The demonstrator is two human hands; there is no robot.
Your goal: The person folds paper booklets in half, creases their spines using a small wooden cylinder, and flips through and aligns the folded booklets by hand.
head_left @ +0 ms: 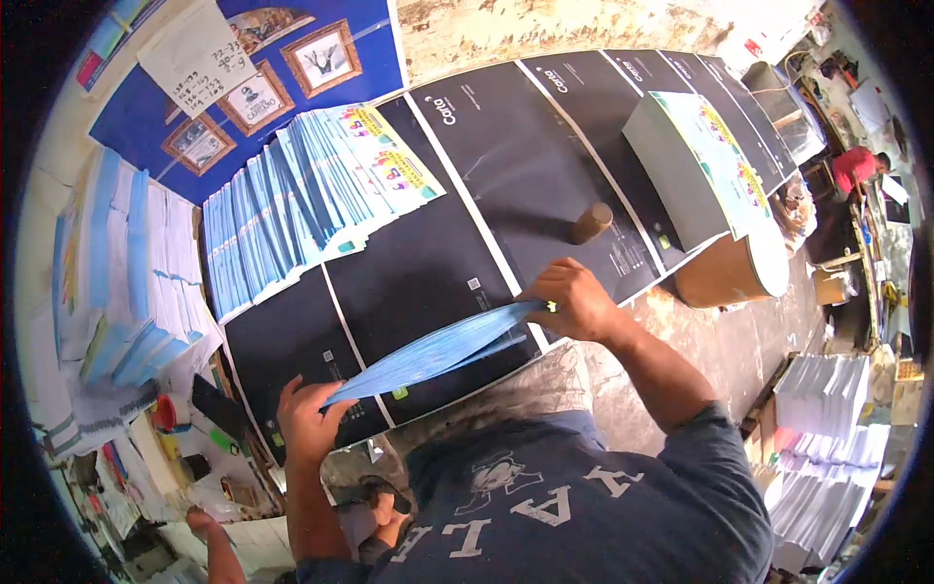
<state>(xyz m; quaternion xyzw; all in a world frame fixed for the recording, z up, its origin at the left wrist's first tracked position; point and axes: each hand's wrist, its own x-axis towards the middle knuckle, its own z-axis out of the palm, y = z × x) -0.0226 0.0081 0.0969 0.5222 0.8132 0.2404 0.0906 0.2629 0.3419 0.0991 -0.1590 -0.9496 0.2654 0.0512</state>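
Note:
A thin sheaf of light-blue paper sheets (438,352) is stretched between my two hands above the table's near edge. My left hand (309,419) pinches its left end, thumb and fingers closed on the paper. At the right end, my right hand (574,300) grips the sheaf, its fingers curled over. The sheets bow apart in the middle, with a gap along the lower right side. Beneath lies a table covered in black printed sheets (467,175). Beyond my left hand, a fanned row of blue-edged booklets (282,200) with colourful covers rests on it.
A short brown cylinder (592,224) stands on the table near a tall booklet stack (676,170). A brown drum (725,274) is beside the table's right edge. Paper piles (136,263) rise at left, others (822,399) at lower right. A person in red (854,172) is far right; another person's arm (219,545) shows lower left.

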